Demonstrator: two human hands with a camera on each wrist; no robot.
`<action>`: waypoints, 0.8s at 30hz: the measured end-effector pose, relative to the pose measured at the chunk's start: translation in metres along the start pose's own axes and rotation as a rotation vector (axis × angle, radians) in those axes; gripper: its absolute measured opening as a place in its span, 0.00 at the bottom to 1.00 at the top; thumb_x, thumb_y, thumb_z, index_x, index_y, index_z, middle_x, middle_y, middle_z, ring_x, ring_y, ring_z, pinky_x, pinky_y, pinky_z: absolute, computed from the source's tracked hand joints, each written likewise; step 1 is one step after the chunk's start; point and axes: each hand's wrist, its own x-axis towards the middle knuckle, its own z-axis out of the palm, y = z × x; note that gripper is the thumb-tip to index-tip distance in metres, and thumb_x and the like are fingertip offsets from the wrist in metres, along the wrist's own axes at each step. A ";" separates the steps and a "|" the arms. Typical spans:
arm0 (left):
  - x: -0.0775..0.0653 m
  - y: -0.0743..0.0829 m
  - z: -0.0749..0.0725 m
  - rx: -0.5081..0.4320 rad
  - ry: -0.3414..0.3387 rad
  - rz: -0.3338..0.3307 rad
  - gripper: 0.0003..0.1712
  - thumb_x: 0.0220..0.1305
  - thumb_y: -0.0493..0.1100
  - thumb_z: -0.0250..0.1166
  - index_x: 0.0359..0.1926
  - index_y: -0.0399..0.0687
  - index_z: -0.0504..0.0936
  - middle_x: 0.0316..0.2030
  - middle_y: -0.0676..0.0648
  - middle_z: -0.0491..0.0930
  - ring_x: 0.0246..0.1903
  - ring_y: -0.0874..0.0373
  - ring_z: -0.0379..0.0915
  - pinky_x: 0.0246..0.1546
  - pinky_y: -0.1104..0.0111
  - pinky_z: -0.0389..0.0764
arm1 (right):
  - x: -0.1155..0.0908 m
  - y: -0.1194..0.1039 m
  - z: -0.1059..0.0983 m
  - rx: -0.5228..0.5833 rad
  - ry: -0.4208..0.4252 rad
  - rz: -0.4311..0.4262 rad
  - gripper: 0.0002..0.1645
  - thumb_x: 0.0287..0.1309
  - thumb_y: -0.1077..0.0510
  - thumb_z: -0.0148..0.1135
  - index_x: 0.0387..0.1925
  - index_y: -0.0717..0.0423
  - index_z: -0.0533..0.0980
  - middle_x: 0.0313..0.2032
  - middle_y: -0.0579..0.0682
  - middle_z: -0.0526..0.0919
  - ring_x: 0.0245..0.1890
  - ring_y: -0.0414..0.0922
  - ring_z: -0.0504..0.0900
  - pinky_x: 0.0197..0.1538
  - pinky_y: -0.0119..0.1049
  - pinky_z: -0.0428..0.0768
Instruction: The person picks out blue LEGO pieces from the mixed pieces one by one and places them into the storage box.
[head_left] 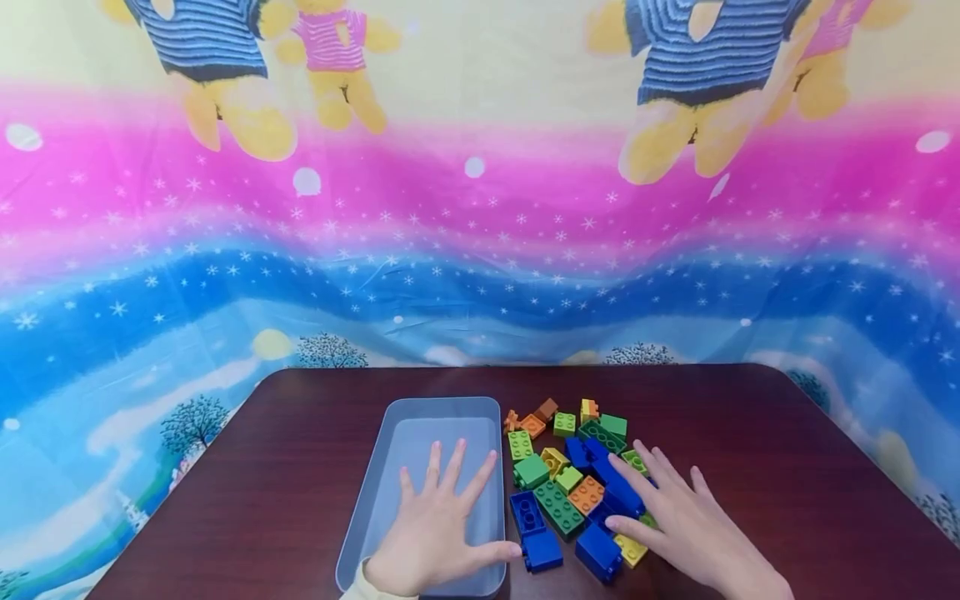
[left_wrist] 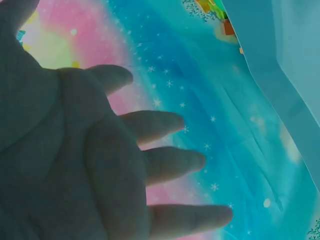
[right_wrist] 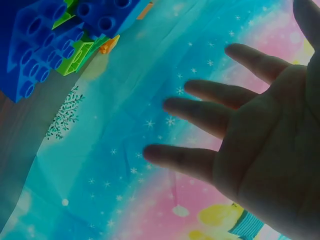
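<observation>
My left hand (head_left: 442, 529) is spread, palm down, over the grey-blue plastic tray (head_left: 397, 442), its thumb reaching past the tray's right rim. Spread too, my right hand (head_left: 686, 525) hovers at the right side of a loose pile of toy building blocks, overlapping some of them in the head view. Neither hand holds anything. Among the blocks are a dark green block (head_left: 558, 507), an orange block (head_left: 587, 496), a blue block (head_left: 598, 552) and a yellow block (head_left: 632, 550). In the right wrist view, blue blocks (right_wrist: 35, 47) with round studs show at the upper left.
The dark reddish-brown table (head_left: 247, 500) carries the tray and, right of it, the blocks. Behind its far edge hangs a patterned cloth (head_left: 480, 242) in pink and blue with bears and snowflakes. A brown block (head_left: 547, 409) lies at the pile's far side.
</observation>
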 end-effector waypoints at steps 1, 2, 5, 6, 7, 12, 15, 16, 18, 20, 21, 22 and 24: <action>-0.001 -0.002 -0.001 0.009 -0.006 0.011 0.53 0.43 0.78 0.50 0.67 0.60 0.51 0.65 0.39 0.49 0.61 0.33 0.40 0.45 0.32 0.47 | 0.001 0.000 -0.001 -0.010 -0.021 0.006 0.42 0.50 0.34 0.53 0.61 0.53 0.63 0.60 0.65 0.59 0.59 0.64 0.56 0.49 0.69 0.47; -0.001 -0.005 -0.003 0.013 -0.008 0.019 0.53 0.43 0.76 0.53 0.67 0.59 0.52 0.65 0.37 0.51 0.61 0.32 0.42 0.45 0.33 0.49 | 0.002 0.000 -0.001 -0.021 -0.040 0.013 0.41 0.50 0.34 0.53 0.60 0.54 0.64 0.59 0.64 0.62 0.58 0.62 0.59 0.49 0.69 0.50; -0.003 -0.014 -0.008 0.041 0.010 0.023 0.50 0.44 0.69 0.61 0.65 0.52 0.58 0.61 0.34 0.58 0.58 0.32 0.50 0.45 0.36 0.57 | 0.005 0.002 -0.002 -0.061 -0.079 0.020 0.36 0.51 0.38 0.56 0.56 0.56 0.69 0.52 0.59 0.72 0.52 0.58 0.69 0.47 0.65 0.60; -0.004 -0.018 -0.010 0.049 0.024 0.015 0.49 0.44 0.67 0.62 0.65 0.51 0.60 0.59 0.33 0.60 0.57 0.32 0.52 0.44 0.37 0.59 | 0.006 0.002 -0.001 -0.070 -0.083 0.021 0.34 0.51 0.40 0.57 0.54 0.56 0.71 0.50 0.57 0.74 0.51 0.57 0.71 0.46 0.63 0.62; -0.004 -0.022 -0.012 0.053 0.038 0.001 0.47 0.45 0.65 0.63 0.63 0.49 0.62 0.58 0.33 0.62 0.57 0.33 0.54 0.44 0.38 0.60 | 0.006 0.002 -0.001 -0.065 -0.085 0.024 0.31 0.51 0.43 0.59 0.53 0.57 0.72 0.48 0.56 0.75 0.49 0.56 0.72 0.47 0.61 0.64; -0.015 -0.049 -0.023 0.074 0.116 -0.073 0.39 0.48 0.58 0.65 0.58 0.43 0.69 0.49 0.36 0.73 0.49 0.41 0.68 0.40 0.45 0.68 | 0.006 0.004 0.002 -0.049 -0.076 0.026 0.23 0.51 0.53 0.61 0.49 0.58 0.74 0.44 0.54 0.78 0.44 0.53 0.76 0.42 0.51 0.73; -0.022 -0.071 -0.028 0.082 0.118 -0.135 0.36 0.47 0.52 0.67 0.53 0.35 0.71 0.38 0.39 0.78 0.38 0.47 0.75 0.32 0.53 0.73 | 0.007 0.006 0.003 -0.055 -0.076 0.056 0.21 0.50 0.56 0.62 0.48 0.59 0.75 0.42 0.53 0.79 0.37 0.49 0.78 0.38 0.45 0.75; -0.024 -0.078 -0.029 0.076 0.103 -0.167 0.32 0.47 0.50 0.68 0.50 0.33 0.73 0.33 0.40 0.79 0.33 0.48 0.76 0.29 0.56 0.74 | 0.008 0.007 0.004 -0.062 -0.075 0.065 0.21 0.50 0.57 0.63 0.47 0.59 0.75 0.41 0.53 0.79 0.34 0.47 0.79 0.36 0.43 0.76; -0.028 -0.094 -0.030 0.052 0.060 -0.229 0.21 0.47 0.45 0.68 0.37 0.32 0.76 0.23 0.44 0.76 0.23 0.52 0.73 0.23 0.58 0.73 | 0.009 0.010 0.004 -0.073 -0.074 0.087 0.21 0.48 0.58 0.64 0.47 0.59 0.75 0.38 0.52 0.79 0.30 0.44 0.78 0.33 0.41 0.76; -0.031 -0.107 -0.029 0.017 0.004 -0.284 0.12 0.47 0.40 0.67 0.27 0.37 0.74 0.18 0.47 0.71 0.19 0.55 0.68 0.21 0.60 0.70 | 0.011 0.012 0.005 -0.078 -0.073 0.108 0.20 0.47 0.60 0.64 0.46 0.58 0.76 0.36 0.51 0.79 0.27 0.42 0.77 0.30 0.39 0.76; -0.032 -0.112 -0.028 -0.001 -0.024 -0.304 0.11 0.46 0.39 0.67 0.23 0.39 0.72 0.16 0.48 0.68 0.17 0.56 0.65 0.20 0.61 0.69 | 0.012 0.013 0.005 -0.080 -0.075 0.110 0.20 0.47 0.60 0.64 0.45 0.59 0.76 0.36 0.50 0.79 0.28 0.42 0.77 0.31 0.39 0.76; -0.032 -0.116 -0.026 -0.023 -0.047 -0.319 0.11 0.46 0.37 0.66 0.20 0.41 0.70 0.15 0.48 0.66 0.17 0.56 0.63 0.20 0.62 0.67 | 0.013 0.014 0.005 -0.083 -0.079 0.112 0.19 0.47 0.61 0.65 0.45 0.59 0.76 0.35 0.50 0.79 0.28 0.43 0.77 0.31 0.39 0.76; -0.032 -0.122 -0.022 -0.061 -0.077 -0.321 0.12 0.44 0.34 0.66 0.19 0.41 0.68 0.15 0.48 0.65 0.16 0.57 0.61 0.20 0.63 0.66 | 0.015 0.016 0.006 -0.084 -0.088 0.123 0.18 0.46 0.63 0.65 0.44 0.59 0.76 0.34 0.50 0.79 0.29 0.44 0.77 0.31 0.40 0.76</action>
